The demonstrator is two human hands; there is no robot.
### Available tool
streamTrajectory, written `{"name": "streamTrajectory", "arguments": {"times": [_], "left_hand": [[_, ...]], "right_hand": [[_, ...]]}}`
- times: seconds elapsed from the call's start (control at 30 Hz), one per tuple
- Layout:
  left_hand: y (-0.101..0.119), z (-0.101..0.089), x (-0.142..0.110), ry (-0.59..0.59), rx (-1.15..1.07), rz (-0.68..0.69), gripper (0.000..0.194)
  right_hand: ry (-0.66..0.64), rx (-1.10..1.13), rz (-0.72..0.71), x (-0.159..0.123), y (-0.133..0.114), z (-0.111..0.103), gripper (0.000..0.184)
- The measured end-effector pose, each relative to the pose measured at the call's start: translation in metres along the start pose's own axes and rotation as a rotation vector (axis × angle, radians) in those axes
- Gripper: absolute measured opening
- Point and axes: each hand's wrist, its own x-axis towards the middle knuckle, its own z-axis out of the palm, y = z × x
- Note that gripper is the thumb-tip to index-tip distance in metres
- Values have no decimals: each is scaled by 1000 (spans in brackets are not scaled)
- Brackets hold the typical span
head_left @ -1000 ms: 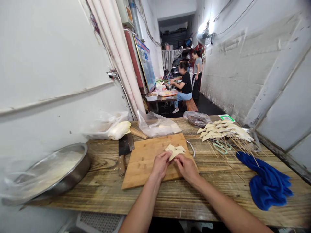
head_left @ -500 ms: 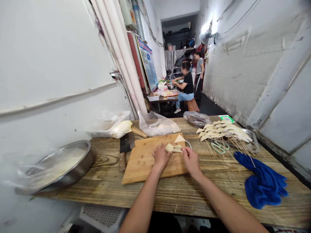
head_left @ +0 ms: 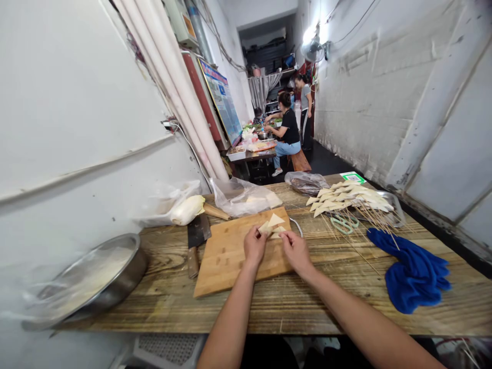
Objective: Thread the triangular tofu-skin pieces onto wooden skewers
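Observation:
Over the wooden cutting board (head_left: 223,261), my left hand (head_left: 254,247) pinches a folded piece of pale tofu sheet (head_left: 264,228) at its left end. My right hand (head_left: 295,252) has its fingertips closed on the right end of the pale pieces, which meet between both hands. Just beyond lies a loose tofu triangle (head_left: 275,220), flat on the board. Left of the board rests a cleaver (head_left: 198,230) with a wooden handle. Skewered tofu triangles (head_left: 346,197) are heaped on a metal tray at the right, beside green-handled scissors (head_left: 345,224).
A large steel basin (head_left: 132,261) stands at the left edge. Plastic bags (head_left: 242,197) and a pale cabbage (head_left: 187,211) line the back. Blue gloves (head_left: 415,274) lie at the right, near loose skewers. Other people (head_left: 289,128) are around a table farther back.
My left hand has gone from lying flat on the board to pinching the tofu piece, raising its left end. My right hand has shifted slightly left. The camera view has tilted and shifted.

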Motion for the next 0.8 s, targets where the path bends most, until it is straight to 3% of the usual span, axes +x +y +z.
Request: {"name": "streamTrajectory", "arguments": {"times": [0.1,0.3,0.37,0.43,0.53,0.63,0.8], "left_hand": [[0,-2,-1,29,-17,86,26],[-4,-24,0,118,187,148,21],[-7,-30,3,143,56,66,20],[-8,-35,7,175,-234,-113,18],[-6,-44,11,140,-663,-364,12],[-2,-55,13,87,-885,-486,9],[1,-71,15,81,-1208,-679,13]], "right_hand": [[-8,3,-9,0,2,3,28],[-11,-7,5,0,3,1,27],[-10,-17,10,0,2,0,27],[-39,-20,-7,-1,1,0,26],[-186,-44,-92,-7,-3,1,26],[-354,-118,-177,-18,-9,3,26],[-455,-167,-224,-30,-16,4,26]]}}
